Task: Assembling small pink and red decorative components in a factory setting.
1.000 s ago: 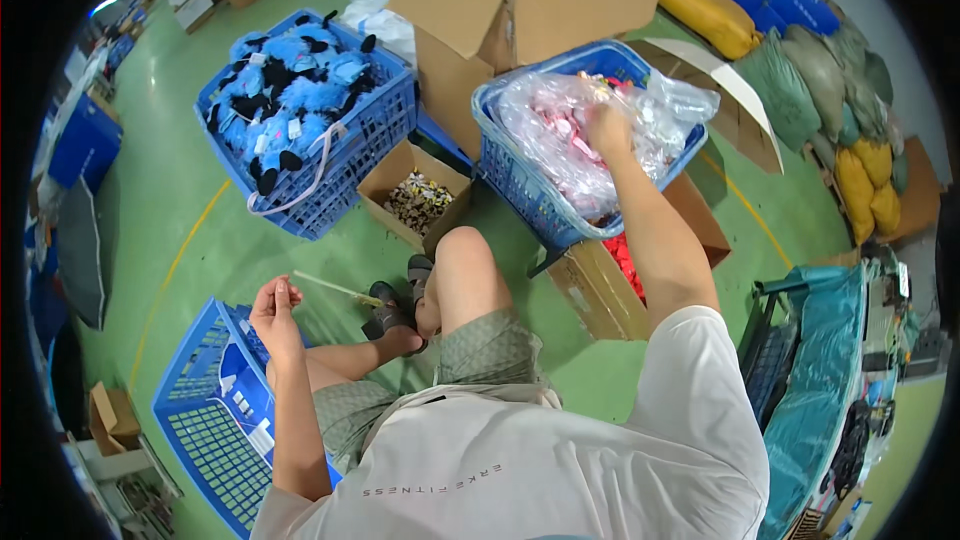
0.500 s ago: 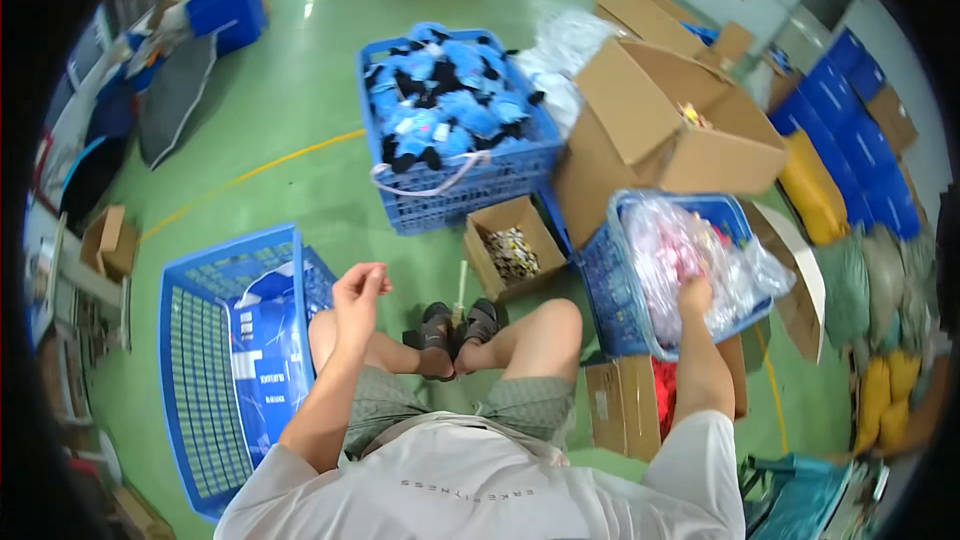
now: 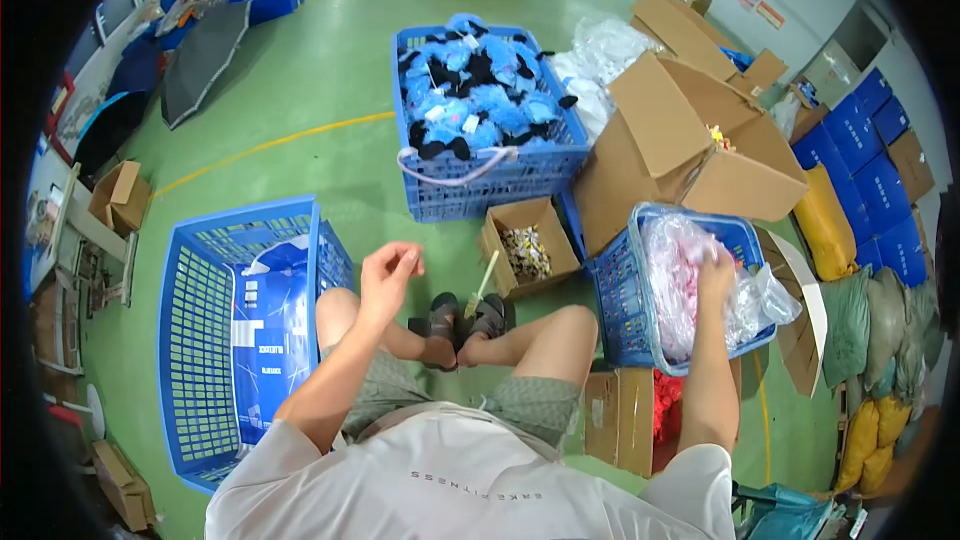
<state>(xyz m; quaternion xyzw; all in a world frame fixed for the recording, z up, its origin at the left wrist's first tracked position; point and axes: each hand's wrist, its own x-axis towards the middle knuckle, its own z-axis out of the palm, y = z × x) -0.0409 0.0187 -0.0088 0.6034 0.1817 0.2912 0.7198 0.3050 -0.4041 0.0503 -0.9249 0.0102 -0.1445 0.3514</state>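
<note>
**Beside the small open carton, two hands at work**

Around the small open carton (image 3: 527, 247) on the green floor (image 3: 300, 90) we place everything else. Left of it our left hand (image 3: 385, 278) is raised above the knee, fingers pinched together at the tips; whether anything thin is caught between them we cannot tell. A pale stick (image 3: 482, 280) leans at the carton's near-left corner, apart from that hand, its lower end over our sandalled feet (image 3: 462, 323). Right of the carton stands a blue basket (image 3: 620, 290) filled with clear bags of pink items (image 3: 680, 275); our right hand (image 3: 716, 270) is pushed down among these bags, touching them, with the fingers buried, so its grip is hidden from us. Beyond the carton a second blue basket (image 3: 470, 190) is heaped with blue and black soft items (image 3: 475, 90). Far left of the carton sits a larger blue crate (image 3: 195, 340) holding a blue package (image 3: 270, 330). Behind the basket of bags, a big brown box (image 3: 670, 160) stands open.
</note>
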